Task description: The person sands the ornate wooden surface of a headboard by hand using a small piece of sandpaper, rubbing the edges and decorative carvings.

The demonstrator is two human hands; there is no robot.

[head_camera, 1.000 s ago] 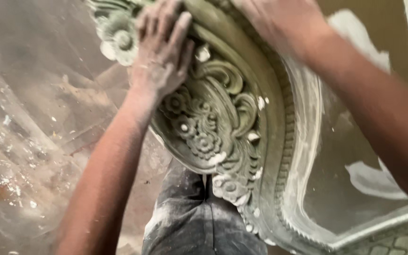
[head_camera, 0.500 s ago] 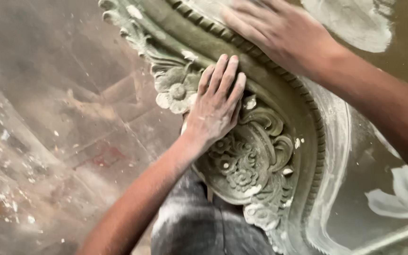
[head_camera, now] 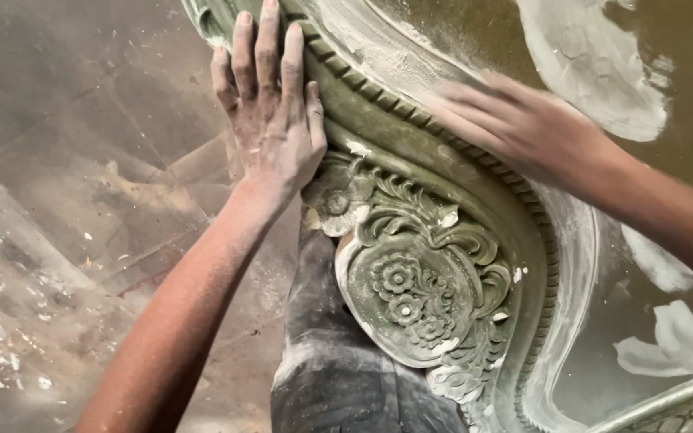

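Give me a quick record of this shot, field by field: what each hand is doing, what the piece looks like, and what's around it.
Left hand: flat, fingers spread, pressed on the outer edge of the carved mould.
Right hand: blurred, palm down on the mould's ribbed band.
Carved mould: greenish, curved, with flowers and scrolls in relief; white flecks in the carving.
White patches: pale smears on the smooth inner surface.
Trouser leg: dusty grey, under the mould.
Floor: dusty, speckled white.

Open dusty floor [head_camera: 66, 200] lies left of the carved green mould [head_camera: 419, 289] — below it, a trousered leg [head_camera: 338, 377] blocks passage.
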